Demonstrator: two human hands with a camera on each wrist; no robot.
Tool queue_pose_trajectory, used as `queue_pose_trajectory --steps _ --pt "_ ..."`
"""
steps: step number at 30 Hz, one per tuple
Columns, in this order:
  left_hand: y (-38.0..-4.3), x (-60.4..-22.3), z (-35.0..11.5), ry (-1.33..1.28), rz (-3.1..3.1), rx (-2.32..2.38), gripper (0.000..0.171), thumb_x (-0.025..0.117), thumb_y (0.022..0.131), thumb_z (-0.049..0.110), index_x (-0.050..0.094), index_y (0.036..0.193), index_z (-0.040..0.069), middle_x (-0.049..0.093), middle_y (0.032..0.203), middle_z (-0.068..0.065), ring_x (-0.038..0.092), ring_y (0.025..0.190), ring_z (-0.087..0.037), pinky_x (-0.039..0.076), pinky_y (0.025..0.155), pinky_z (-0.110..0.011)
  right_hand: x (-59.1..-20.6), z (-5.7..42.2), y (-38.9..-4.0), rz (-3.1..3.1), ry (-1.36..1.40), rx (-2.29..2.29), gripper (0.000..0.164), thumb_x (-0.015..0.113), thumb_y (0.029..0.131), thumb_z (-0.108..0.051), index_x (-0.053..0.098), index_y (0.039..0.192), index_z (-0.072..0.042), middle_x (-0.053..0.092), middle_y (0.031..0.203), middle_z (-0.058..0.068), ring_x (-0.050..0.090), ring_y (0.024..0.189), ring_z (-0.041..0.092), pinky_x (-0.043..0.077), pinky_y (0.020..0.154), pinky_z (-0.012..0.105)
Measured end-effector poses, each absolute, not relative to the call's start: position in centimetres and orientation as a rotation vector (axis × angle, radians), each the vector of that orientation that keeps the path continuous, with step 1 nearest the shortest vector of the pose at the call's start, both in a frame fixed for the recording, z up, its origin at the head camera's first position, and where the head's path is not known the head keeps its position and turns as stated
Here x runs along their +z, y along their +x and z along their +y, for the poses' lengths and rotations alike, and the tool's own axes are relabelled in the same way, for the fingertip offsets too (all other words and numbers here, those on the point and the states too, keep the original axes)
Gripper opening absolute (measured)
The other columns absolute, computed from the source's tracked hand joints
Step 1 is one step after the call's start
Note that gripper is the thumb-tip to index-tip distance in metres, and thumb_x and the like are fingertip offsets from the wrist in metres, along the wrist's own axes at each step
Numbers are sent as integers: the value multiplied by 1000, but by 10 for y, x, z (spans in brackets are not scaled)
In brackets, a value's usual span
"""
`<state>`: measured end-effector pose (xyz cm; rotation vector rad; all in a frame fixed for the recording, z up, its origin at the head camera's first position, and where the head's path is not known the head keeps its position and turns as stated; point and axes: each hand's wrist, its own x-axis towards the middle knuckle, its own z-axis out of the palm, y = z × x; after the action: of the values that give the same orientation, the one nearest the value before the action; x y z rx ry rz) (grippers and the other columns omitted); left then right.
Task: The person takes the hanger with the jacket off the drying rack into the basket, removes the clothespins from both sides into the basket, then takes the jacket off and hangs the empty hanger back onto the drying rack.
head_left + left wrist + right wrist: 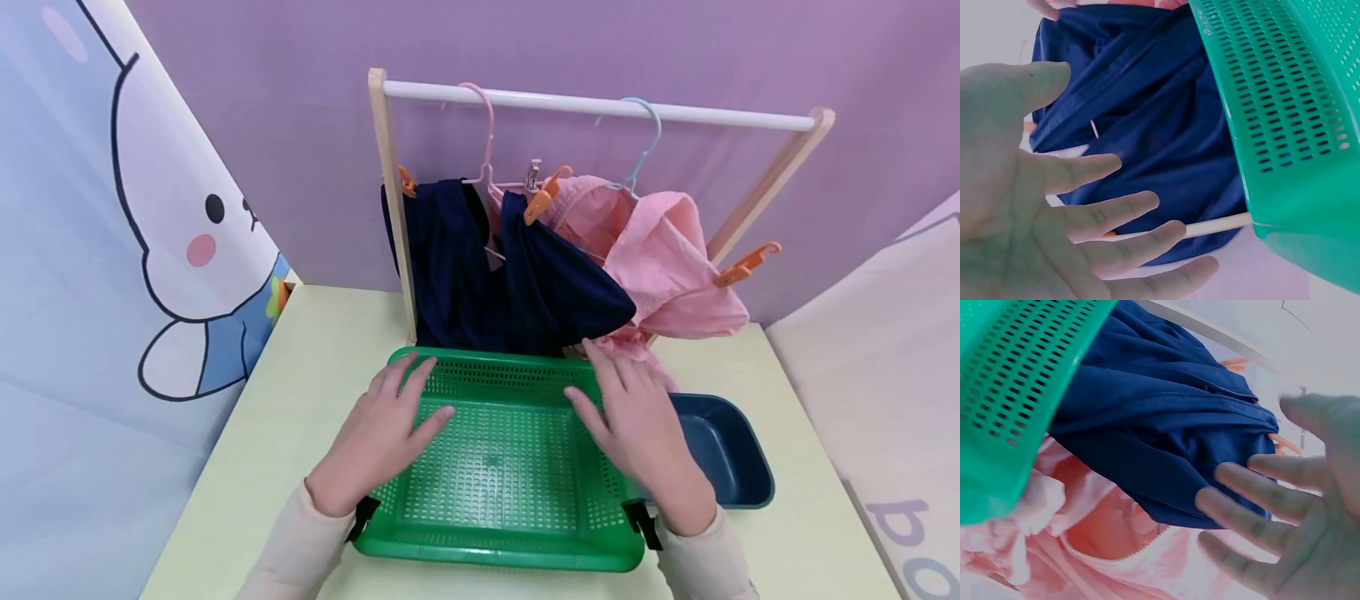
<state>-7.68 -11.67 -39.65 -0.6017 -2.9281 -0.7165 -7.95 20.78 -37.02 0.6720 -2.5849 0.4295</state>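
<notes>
A green perforated basket (491,554) stands on the table with nothing inside it. My left hand (382,429) hovers over its left side, fingers spread and holding nothing. Over the basket's right side is my right hand (637,417), likewise spread, with no object in it. Behind the basket a navy blue garment (465,275) hangs from a pink hanger (489,150), with orange clips (547,196) on it. To its right a pink garment (667,267) hangs from a light blue hanger (645,150). In the left wrist view, the palm and fingers (1116,209) show in front of the navy cloth.
A small rack with wooden posts (772,187) and a white rail (585,102) stands at the back. Right of the basket sits a dark blue tub (720,450), partly behind my right arm. An orange clip (748,264) sticks out from the pink garment near the right post.
</notes>
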Motion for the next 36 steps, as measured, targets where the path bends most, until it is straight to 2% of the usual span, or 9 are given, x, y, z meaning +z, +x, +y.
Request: queue_pose_trajectory --steps 3,6,12,18,22,25,29,33,36 --pt "-78 -399 -124 -545 -2919 -859 72 50 102 53 34 155 6 32 155 -22 34 140 -41 38 106 -58 -360 210 -86 -2430 701 510 54 55 103 -38 55 138 3 64 123 21 62 108 39 49 91 58" --pt "-80 -403 -133 -483 -2897 -955 71 51 103 50 34 154 4 35 153 -22 36 138 -40 38 107 -57 -350 210 -93 -2286 701 554 50 49 105 -38 61 129 5 66 114 21 63 95 37 54 78 53" --pt "-85 -411 -151 -345 -2907 -1095 68 54 103 42 34 152 -1 40 147 -27 45 131 -43 43 101 -61 -327 208 -113 -2111 639 558 35 62 97 -20 66 121 6 63 112 25 57 96 43 48 80 51" --pt "-89 -418 -170 -191 -2982 -1128 62 58 103 31 36 149 -6 43 144 -30 57 117 -44 52 89 -57 -310 203 -140 -2128 600 544 31 72 89 -7 68 117 4 65 106 23 59 93 40 48 83 54" --pt "-93 -423 -180 -135 -3037 -1185 56 58 103 25 41 146 -7 46 141 -29 63 109 -40 56 82 -50 -303 200 -154 -2201 610 565 23 71 92 -8 71 112 4 65 98 21 56 88 38 47 79 51" --pt "-95 -427 -185 -106 -3059 -1308 52 58 103 21 43 145 -6 49 140 -29 68 99 -32 59 75 -43 -298 197 -163 -2274 606 585 19 70 95 -12 73 108 2 63 93 18 53 85 35 44 76 47" --pt "-97 -433 -190 -66 -3003 -1563 46 59 101 10 46 143 -5 59 128 -26 71 86 -24 60 69 -35 -293 193 -168 -2340 577 578 18 70 96 -16 75 101 1 59 85 15 50 79 32 40 71 43" --pt "-100 -440 -193 -42 -2949 -1711 42 59 99 3 50 139 -6 65 114 -19 71 86 -23 60 70 -34 -289 190 -167 -2397 545 549 16 70 96 -16 76 98 -1 58 80 12 51 75 30 41 65 41" --pt "-102 -444 -196 -19 -2938 -1765 40 59 98 2 52 136 -7 66 111 -17 71 87 -23 60 71 -35 -289 189 -167 -2440 529 529 15 69 96 -16 75 97 -3 58 78 11 52 73 28 43 61 42"
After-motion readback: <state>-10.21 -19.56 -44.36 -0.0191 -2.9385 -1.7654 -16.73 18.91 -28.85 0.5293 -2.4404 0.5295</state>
